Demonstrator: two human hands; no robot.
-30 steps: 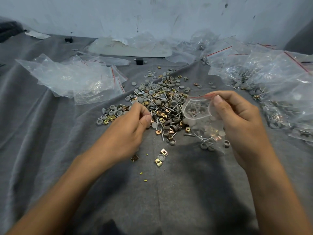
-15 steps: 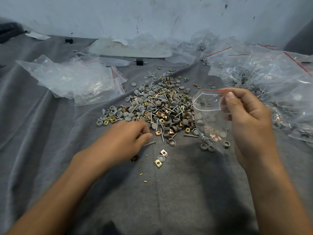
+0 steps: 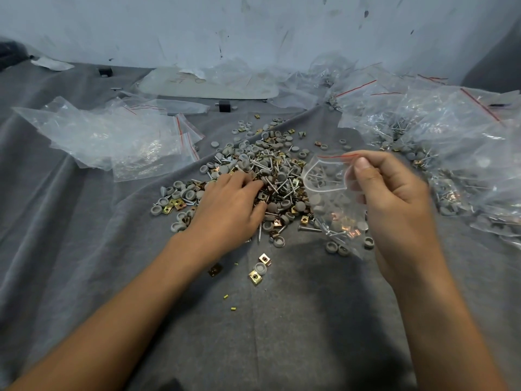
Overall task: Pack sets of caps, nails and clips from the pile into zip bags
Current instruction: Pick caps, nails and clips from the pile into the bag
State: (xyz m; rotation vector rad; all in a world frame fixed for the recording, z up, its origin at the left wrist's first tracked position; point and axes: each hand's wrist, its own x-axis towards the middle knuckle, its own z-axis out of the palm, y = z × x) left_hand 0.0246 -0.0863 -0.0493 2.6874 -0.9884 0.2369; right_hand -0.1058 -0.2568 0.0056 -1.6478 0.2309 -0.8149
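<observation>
The left hand [image 3: 228,204] lies palm-down on the pile [image 3: 270,167] of caps [image 3: 279,242], nails [image 3: 308,228] and clips [image 3: 265,258]. Whether its fingers pinch anything is hidden, so a blind grab may bring up the wrong count. On the way rightwards, small pieces could drop onto the grey cloth [image 3: 282,334]. The zip bag [image 3: 335,204] gapes only partly and sags, so a nail could miss the mouth or pierce the thin film. The right hand [image 3: 394,193] pinches the bag's red-striped rim between thumb and fingers, and a slack pinch would spill the contents. The pile sits directly under the left fingers. The bag hangs just left of and below the right pinch.
</observation>
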